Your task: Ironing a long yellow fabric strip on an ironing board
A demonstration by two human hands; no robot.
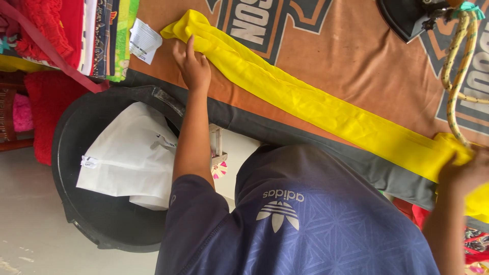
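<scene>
I see a long strip of yellow cloth [305,99] lying stretched across the orange printed cover [356,56] of the work surface, running from about 11 o'clock down to 4 o'clock in my view. My left hand [192,66] lies flat on the strip's far end at 11 o'clock, fingers spread and pressing rather than closed. My right hand [466,173] at 4 o'clock is clenched around the bunched other end. The cloth looks thin, light and limp, folded lengthwise into a band; I judge it will sag and crease if lifted from one point, so the two ends are the places to hold. A black tub [109,224] with white fabric [132,158] sits at 8 o'clock, and an iron [407,18] with a twisted cord [458,61] at 1 o'clock.
</scene>
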